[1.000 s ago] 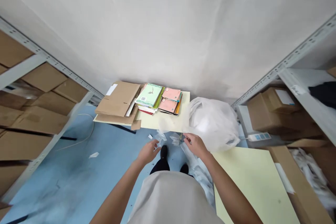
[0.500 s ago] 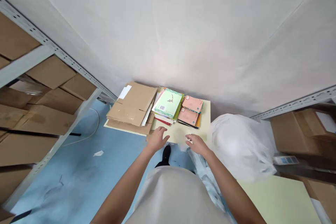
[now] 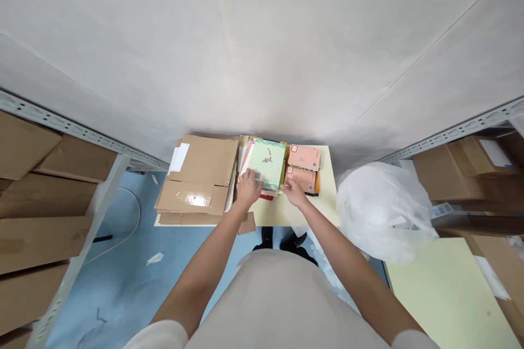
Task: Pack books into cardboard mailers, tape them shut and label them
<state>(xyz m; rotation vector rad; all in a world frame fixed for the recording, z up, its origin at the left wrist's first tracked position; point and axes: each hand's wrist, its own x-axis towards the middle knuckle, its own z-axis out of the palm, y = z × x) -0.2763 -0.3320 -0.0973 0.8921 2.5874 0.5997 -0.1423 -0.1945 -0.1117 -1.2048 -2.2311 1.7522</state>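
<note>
A stack of notebooks lies on the pale yellow board, its top one a light green notebook [image 3: 268, 161] with a small plant picture and a barcode. My left hand [image 3: 248, 190] rests on that notebook's lower left corner, fingers stretched and thumb apart. My right hand [image 3: 295, 194] is at the stack's lower right corner, fingers slightly bent and apart, close to the lower pink booklet [image 3: 305, 179]. Above it lies another pink booklet [image 3: 303, 157]. Whether the right fingertips touch the stack is hard to see. Red and white edges show beneath the green notebook.
Flattened cardboard [image 3: 204, 161] is piled at the left of the pale yellow board [image 3: 327, 202]. A white plastic bag [image 3: 382, 210] bulges at the right. Shelves of cardboard boxes [image 3: 45, 240] flank both sides, and a pale wall [image 3: 262, 54] stands behind.
Both hands have moved forward from the board's near edge to the notebook stack. The left now lies on the green notebook and the right is at its corner. The view has also shifted.
</note>
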